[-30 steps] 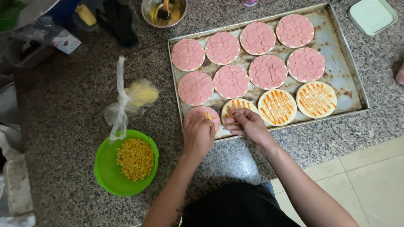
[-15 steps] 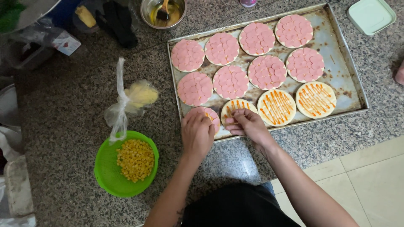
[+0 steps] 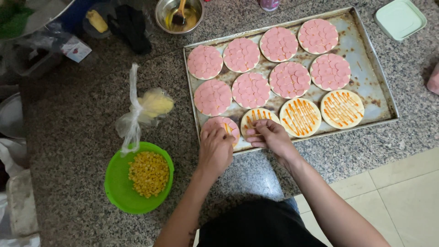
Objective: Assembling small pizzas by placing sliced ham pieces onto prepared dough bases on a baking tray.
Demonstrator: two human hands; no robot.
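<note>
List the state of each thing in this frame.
Baking tray: holds eleven dough rounds.
Sauced rounds: three, striped, no slices.
Sliced rounds: fully covered.
Green bowl: holding corn.
Plastic bag: knotted.
Left hand: on near round.
Right hand: on sauced round.

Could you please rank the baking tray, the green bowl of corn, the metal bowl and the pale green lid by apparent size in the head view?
1. baking tray
2. green bowl
3. metal bowl and pale green lid: look alike, unranked; the bowl is cut off.
</note>
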